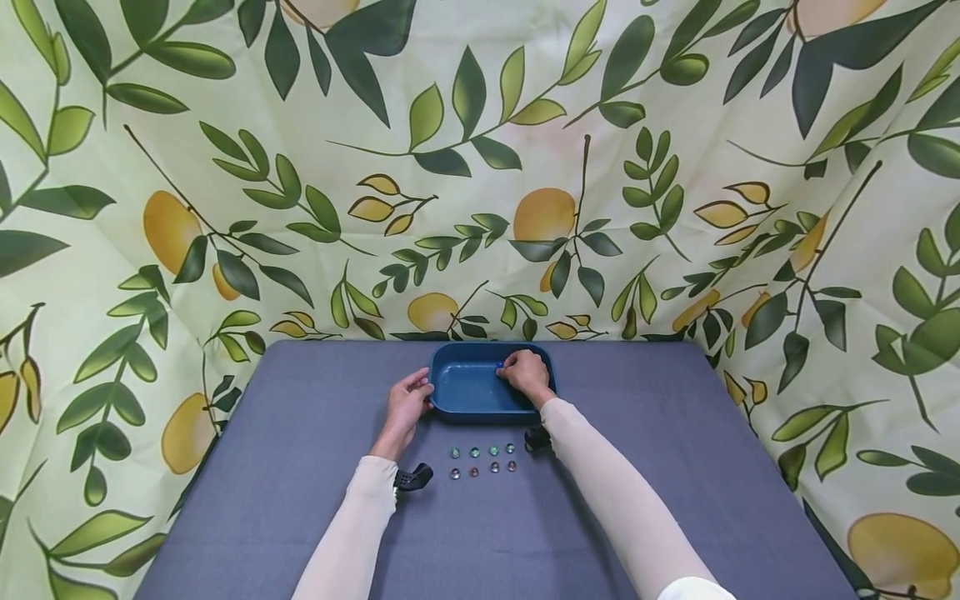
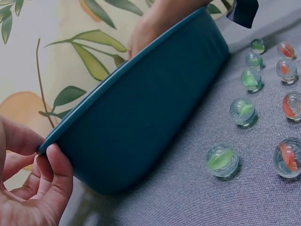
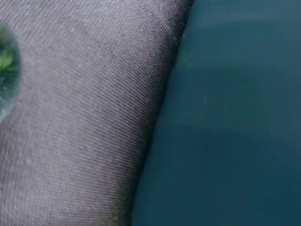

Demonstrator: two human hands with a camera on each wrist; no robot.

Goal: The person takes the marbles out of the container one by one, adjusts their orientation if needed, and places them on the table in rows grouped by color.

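A blue rectangular tub [image 1: 491,417] stands near the far edge of the table. My left hand [image 1: 408,406] is at its left end, and in the left wrist view the thumb and fingers pinch the tub's rim [image 2: 89,101]. Reaching over the front wall, my right hand [image 1: 526,373] is inside the tub at its right side, fingertips curled together. A small bright-blue thing [image 1: 500,364] shows at those fingertips, mostly hidden by them. The right wrist view shows only the tub's outer wall [image 3: 225,122] and the cloth beside it.
In front of the tub, several clear glass marbles lie in two rows on the grey cloth [image 1: 600,533]: green-swirled marbles [image 1: 475,452] nearer the tub, red-swirled marbles [image 1: 474,472] nearer me. Behind the table hangs a leaf-and-fruit patterned curtain [image 1: 480,192].
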